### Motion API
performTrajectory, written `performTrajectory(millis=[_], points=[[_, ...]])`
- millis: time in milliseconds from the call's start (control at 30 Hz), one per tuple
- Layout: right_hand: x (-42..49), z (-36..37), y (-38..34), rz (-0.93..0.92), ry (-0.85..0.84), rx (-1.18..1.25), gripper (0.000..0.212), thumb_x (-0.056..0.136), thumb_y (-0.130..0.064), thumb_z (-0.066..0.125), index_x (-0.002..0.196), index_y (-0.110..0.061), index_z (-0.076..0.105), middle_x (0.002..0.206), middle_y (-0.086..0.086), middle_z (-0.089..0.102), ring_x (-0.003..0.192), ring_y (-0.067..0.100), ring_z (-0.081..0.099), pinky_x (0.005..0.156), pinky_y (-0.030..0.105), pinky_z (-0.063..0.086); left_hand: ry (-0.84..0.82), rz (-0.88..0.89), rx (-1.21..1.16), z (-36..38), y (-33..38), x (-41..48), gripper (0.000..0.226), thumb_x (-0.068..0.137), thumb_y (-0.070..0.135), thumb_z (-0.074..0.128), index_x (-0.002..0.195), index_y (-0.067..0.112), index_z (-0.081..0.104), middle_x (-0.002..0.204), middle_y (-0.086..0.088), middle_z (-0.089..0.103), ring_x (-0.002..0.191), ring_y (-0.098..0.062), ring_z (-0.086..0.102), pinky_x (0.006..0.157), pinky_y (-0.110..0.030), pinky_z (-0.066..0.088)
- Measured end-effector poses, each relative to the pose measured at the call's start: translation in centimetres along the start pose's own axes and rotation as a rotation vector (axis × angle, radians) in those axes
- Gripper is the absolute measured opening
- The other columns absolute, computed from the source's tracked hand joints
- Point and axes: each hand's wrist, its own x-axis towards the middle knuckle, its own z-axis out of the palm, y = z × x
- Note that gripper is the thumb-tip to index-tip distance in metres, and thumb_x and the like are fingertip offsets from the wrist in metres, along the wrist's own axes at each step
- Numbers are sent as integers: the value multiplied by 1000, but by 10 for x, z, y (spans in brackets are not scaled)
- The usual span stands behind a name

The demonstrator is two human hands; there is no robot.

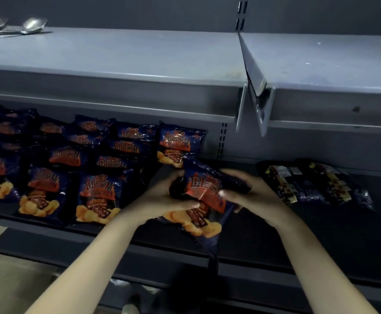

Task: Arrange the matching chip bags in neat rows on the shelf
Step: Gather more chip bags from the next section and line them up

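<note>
Both my hands hold one dark blue chip bag [204, 200] with an orange logo above the dark shelf [321, 234]. My left hand [164, 197] grips its left side, thumb across the front. My right hand [250, 193] grips its right edge. The bag is tilted, its bottom toward me. Left of it, several matching bags [98, 191] lie flat in overlapping rows. One more matching bag [179, 143] leans at the back, just behind the held bag.
Several dark packets of a different kind [316, 184] lie on the shelf to the right. A grey upper shelf [117, 64] overhangs the bags, with a metal divider bracket [257, 87]. Metal ladles [15, 24] rest at its far left.
</note>
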Motion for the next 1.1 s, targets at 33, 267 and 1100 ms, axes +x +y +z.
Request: performTrajectory(millis=[33, 267, 1100], points=[[-1, -2, 2, 14, 42, 102, 56, 73, -32, 70, 126, -33, 51, 94, -2, 72, 74, 10, 67, 57, 23, 50, 26, 19, -70, 1, -2, 0, 66, 70, 21, 75, 126, 30, 43, 122, 15, 53, 111, 4, 51, 82, -4, 40], [-2, 35, 27, 43, -64, 293, 64, 72, -30, 73, 130, -16, 48, 121, 4, 65, 113, 20, 61, 92, 36, 51, 231, 124, -237, 11, -15, 0, 58, 68, 9, 80, 116, 21, 50, 110, 4, 63, 99, 2, 61, 80, -13, 48], [119, 82, 65, 85, 444, 123, 38, 79, -17, 73, 113, -20, 56, 110, -3, 63, 103, 15, 60, 91, 33, 49, 300, 45, 836, 12, -101, 4, 80, 89, 60, 17, 148, 10, -3, 156, -9, -12, 144, -24, -6, 113, -27, -3]])
